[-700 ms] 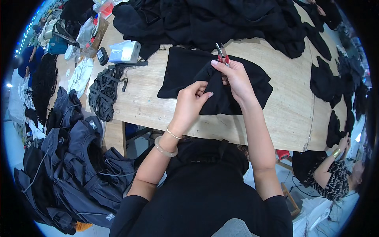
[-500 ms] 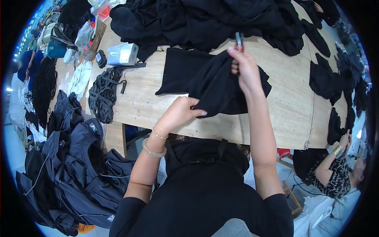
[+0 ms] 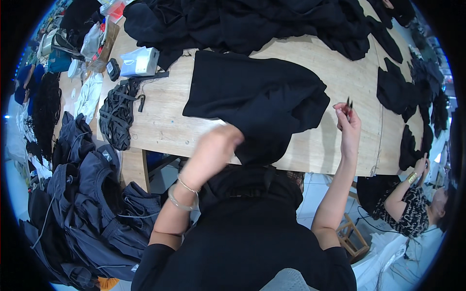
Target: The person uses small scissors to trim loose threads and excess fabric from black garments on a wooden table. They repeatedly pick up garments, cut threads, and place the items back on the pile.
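A black garment piece (image 3: 252,85) lies partly folded on the pale wooden table (image 3: 160,119), its lower part hanging over the front edge. My left hand (image 3: 216,150) is over the table's front edge, at the garment's lower left side. Motion smears its fingers, so their grip on the cloth cannot be made out. To the right of the garment and apart from it, my right hand (image 3: 348,123) is closed around small thread snips (image 3: 349,104). Their two dark, pointed tips stick up past the fingers.
Piled black fabric (image 3: 242,24) covers the far side. At left are a tangle of dark straps (image 3: 119,114), a tissue pack (image 3: 140,62) and a small black device (image 3: 113,70). Grey garments (image 3: 92,208) heap below them. More black pieces (image 3: 398,92) and a co-worker's hand (image 3: 421,166) are at right.
My right hand has let go of the cloth and moved right and nearer with the snips. The garment has dropped onto the table, spreading nearer. My left hand has shifted slightly left and nearer.
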A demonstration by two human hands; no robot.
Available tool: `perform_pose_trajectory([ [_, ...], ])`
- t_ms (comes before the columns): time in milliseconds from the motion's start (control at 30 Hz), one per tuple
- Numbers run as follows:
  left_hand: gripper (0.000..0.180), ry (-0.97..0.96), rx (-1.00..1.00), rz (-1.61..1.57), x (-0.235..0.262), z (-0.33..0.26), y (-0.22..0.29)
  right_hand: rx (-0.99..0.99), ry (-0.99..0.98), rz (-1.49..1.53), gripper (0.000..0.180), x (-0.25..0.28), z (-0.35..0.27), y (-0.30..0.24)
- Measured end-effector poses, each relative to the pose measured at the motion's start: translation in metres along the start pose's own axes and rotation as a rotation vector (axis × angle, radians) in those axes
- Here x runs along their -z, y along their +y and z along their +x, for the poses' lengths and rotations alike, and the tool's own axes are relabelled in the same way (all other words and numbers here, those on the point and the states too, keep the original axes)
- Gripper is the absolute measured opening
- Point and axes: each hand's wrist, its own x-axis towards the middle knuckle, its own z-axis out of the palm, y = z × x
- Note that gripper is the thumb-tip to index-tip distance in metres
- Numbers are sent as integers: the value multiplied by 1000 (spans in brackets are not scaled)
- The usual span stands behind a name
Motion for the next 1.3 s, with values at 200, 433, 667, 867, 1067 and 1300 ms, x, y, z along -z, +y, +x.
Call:
perform_pose_trajectory([
  [200, 31, 456, 192, 386, 39, -7, -75, -219, -583, 79, 21, -26, -62, 3],
  [433, 17, 398, 196, -102, 35, 17, -123, -158, -400, 450, 35, -85, -52, 8],
  [667, 12, 464, -4, -729, 87, 82, -41, 64, -104, 856, 42, -45, 29, -86],
  [867, 13, 384, -91, -779, 127, 123, 10, 287, -205, 708, 48, 0, 61, -122],
  [1067, 16, 354, -170, -709, 158, 145, 30, 313, -296, 587, 43, 26, 80, -158],
  [1300, 17, 277, -152, -676, 179, 139, 64, 339, -259, 387, 42, 47, 76, -197],
])
